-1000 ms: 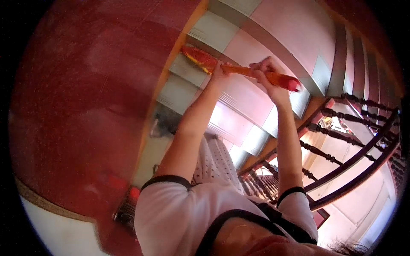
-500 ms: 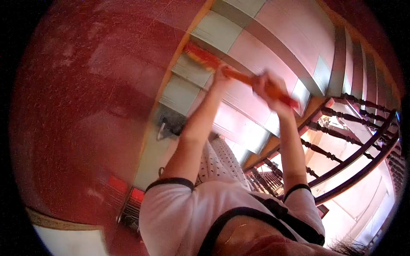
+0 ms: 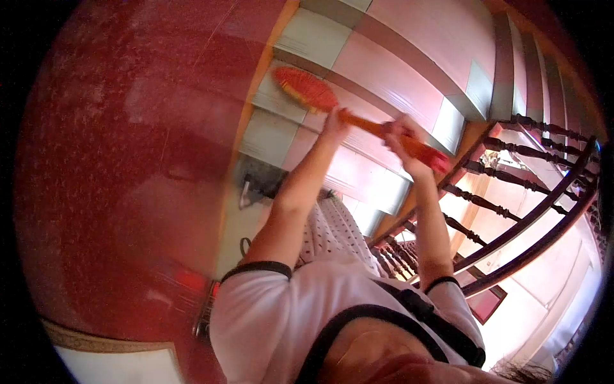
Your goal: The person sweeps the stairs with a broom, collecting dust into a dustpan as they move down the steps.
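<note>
A short-handled broom [image 3: 368, 125] with an orange handle and a red, yellow-edged head slants across the view above the stairs. My left hand [image 3: 334, 125] is closed around the handle close to the broom head. Further along, toward the handle's red end, my right hand [image 3: 404, 137] is wrapped round it, slightly blurred. The broom head [image 3: 307, 88] is over the pale stair tiles at the wall side; whether it touches them I cannot tell.
Pink and pale tiled steps [image 3: 409, 45] climb away ahead. A dark red wall [image 3: 128, 160] borders them on the left. On the right runs a curved wooden banister [image 3: 531, 237] with turned balusters. A dark object with a pale metal-like bracket [image 3: 245, 194] lies near my legs.
The broom head shows more broadly and less blurred now, so the broom seems to have turned. Both hands keep their hold and have shifted slightly. The view has moved a little.
</note>
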Tool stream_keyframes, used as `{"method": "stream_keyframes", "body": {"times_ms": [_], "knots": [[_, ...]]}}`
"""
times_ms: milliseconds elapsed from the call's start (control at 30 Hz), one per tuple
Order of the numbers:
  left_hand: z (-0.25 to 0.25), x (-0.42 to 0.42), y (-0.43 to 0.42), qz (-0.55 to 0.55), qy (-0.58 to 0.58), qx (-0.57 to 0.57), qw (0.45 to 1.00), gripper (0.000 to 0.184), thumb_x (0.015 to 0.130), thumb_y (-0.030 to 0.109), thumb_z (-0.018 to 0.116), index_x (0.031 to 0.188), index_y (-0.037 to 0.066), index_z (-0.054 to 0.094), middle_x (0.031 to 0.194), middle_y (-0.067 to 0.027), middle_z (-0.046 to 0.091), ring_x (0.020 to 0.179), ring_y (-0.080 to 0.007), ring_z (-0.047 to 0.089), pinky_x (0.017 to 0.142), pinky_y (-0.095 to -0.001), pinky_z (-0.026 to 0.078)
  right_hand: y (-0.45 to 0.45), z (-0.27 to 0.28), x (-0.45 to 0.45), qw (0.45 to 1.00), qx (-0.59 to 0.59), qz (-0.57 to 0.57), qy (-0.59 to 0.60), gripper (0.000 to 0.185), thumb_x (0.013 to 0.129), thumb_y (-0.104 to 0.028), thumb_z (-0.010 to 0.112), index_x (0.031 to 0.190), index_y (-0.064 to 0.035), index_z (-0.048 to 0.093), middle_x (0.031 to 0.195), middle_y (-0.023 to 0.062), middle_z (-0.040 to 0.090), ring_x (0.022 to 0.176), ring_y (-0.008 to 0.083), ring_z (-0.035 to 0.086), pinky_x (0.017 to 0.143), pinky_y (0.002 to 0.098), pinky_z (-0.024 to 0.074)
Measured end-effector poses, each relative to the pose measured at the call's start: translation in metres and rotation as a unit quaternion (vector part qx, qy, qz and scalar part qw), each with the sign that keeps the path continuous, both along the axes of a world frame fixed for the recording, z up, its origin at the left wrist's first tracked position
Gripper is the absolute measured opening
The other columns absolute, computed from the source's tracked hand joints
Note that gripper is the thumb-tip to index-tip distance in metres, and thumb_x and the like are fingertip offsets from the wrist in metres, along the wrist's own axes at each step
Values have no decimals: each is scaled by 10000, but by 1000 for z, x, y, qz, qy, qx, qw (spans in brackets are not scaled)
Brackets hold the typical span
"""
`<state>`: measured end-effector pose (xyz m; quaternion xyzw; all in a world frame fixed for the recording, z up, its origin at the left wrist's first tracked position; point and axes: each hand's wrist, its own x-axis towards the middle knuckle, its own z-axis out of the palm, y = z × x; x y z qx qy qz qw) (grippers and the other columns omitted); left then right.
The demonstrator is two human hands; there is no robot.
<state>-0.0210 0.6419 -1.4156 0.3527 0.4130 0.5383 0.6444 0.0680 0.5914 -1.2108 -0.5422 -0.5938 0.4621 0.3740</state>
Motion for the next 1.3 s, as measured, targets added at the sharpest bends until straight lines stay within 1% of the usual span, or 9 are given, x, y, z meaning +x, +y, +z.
{"method": "stream_keyframes", "body": {"times_ms": [67, 267, 367, 433, 533, 600, 733, 867, 1300], "knots": [[-70, -24, -27, -18, -598, -260, 758, 182, 772, 173, 463, 614, 86, 436, 577, -36, 463, 560, -148, 484, 570, -262, 457, -5, -16, -11, 995, 16, 98, 3, 168, 672, -47, 582, 727, -74, 426, 655, 10, 466, 588, 82, 479, 491, 199, 383], [91, -39, -84, -43, -569, -489, 660, 133, 791, 116, 426, 806, -17, 431, 759, -131, 521, 735, -228, 533, 682, -332, 486, -45, 89, 14, 944, 94, 49, 314, 259, 674, -198, 596, 596, -103, 368, 483, -9, 398, 423, 113, 418, 426, 255, 350], [42, 5, -30, -143, -622, -297, 710, 154, 802, 166, 444, 827, 15, 435, 807, -124, 517, 750, -220, 527, 664, -311, 478, -36, 79, 5, 980, 186, 0, 66, 213, 690, -236, 593, 634, -81, 457, 588, 24, 496, 487, 88, 470, 470, 241, 396], [39, 2, -1, -48, 2, 108, 993, 127, 752, 135, 495, 770, 14, 460, 705, -79, 517, 677, -188, 529, 627, -252, 459, -14, 44, -13, 982, 24, -58, -178, 112, 731, -124, 534, 679, -39, 483, 603, 1, 490, 559, 89, 474, 491, 222, 385], [-31, -20, -27, -57, -299, -154, 940, 102, 739, 123, 504, 750, 23, 484, 670, -76, 526, 655, -184, 536, 635, -255, 467, -7, -19, 1, 999, 26, 9, -19, 133, 732, -150, 543, 713, -60, 447, 600, 11, 471, 509, 88, 437, 459, 226, 359], [8, -43, -71, -38, -512, -438, 738, 137, 783, 151, 466, 759, 17, 475, 698, -91, 540, 681, -189, 546, 645, -305, 487, -44, 29, 8, 979, 109, 107, 138, 173, 721, -185, 566, 687, -69, 443, 558, 11, 482, 480, 81, 448, 452, 219, 349], [97, -25, -76, -135, -452, -456, 755, 146, 795, 146, 436, 760, 7, 463, 728, -94, 541, 725, -203, 546, 680, -300, 482, -93, 77, 35, 950, 110, -18, 292, 195, 651, -196, 643, 648, -74, 490, 505, -6, 476, 502, 116, 466, 538, 286, 369], [44, 1, -29, -123, -402, -328, 846, 157, 779, 157, 415, 718, 31, 486, 664, -69, 526, 650, -175, 510, 629, -287, 432, -81, 60, 23, 997, 19, 78, -19, 120, 693, -102, 591, 618, -69, 504, 613, 19, 532, 652, 188, 528, 711, 347, 399], [-68, 2, -20, -71, -307, -368, 875, 124, 745, 162, 480, 660, 86, 429, 613, -34, 465, 630, -170, 473, 640, -287, 432, -87, -65, 51, 978, 128, -16, 163, 100, 676, -85, 603, 725, -52, 522, 655, 36, 515, 566, 121, 489, 542, 235, 394]]}}
